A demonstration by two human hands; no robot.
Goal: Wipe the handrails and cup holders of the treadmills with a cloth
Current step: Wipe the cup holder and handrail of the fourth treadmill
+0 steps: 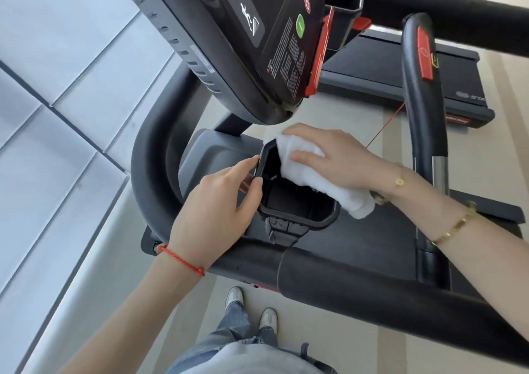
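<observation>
A black cup holder (297, 219) with a thick rim sits in the treadmill's side tray, at the middle of the view. My left hand (217, 210) grips its left rim with fingers and thumb. My right hand (335, 159) presses a folded white cloth (323, 182) onto the holder's far right rim, and the cloth's loose end hangs over the right side. A thick padded black handrail (386, 296) runs across below the holder. A second black handrail (423, 110) with a red tab stands to the right.
The treadmill console (257, 38) with a green and a red button hangs just above the holder. A red safety cord (386, 124) runs down behind my right hand. Pale wall panels (57, 116) fill the left. Another treadmill deck (400, 70) lies beyond. My feet (252, 308) stand on beige floor.
</observation>
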